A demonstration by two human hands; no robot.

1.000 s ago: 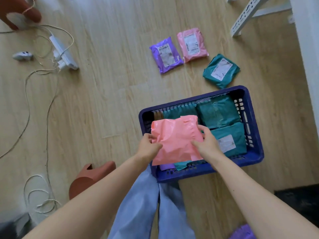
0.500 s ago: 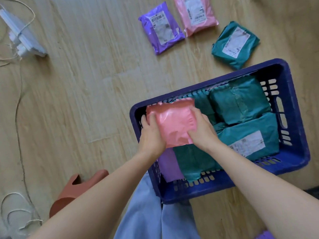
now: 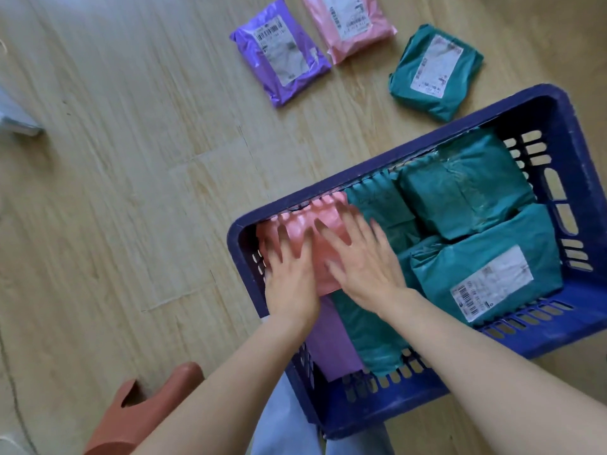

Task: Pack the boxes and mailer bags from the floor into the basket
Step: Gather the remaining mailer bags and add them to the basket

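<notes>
A wooden floor is seen from above, with a dark blue plastic basket set at an angle on it, right of centre. Two bare forearms reach in from the bottom edge.

The left hand and the right hand are laid flat, side by side, on a pink mailer bag in the basket's far-left corner. The fingers of both hands are straight and spread – nothing is gripped or pinched, the bag is only pressed down under the palms. The fingertips are blurred.

The rest of the basket is packed with other mailer bags. A purple bag and a teal bag lie side by side nearer the person, their far ends covered by the pink bag and the hands. A teal bag with a white barcode label lies along the right of the near wall. A bulky teal parcel sits in the far-right corner, and another teal bag is wedged between it and the pink one.

Three mailer bags lie on the floor beyond the basket, each with a white label facing up: a purple one, a pink one touching its right side, and a teal one close to the basket's far rim.

A terracotta-coloured plastic object is seen at lower left, and pale blue trousers at the bottom edge.
</notes>
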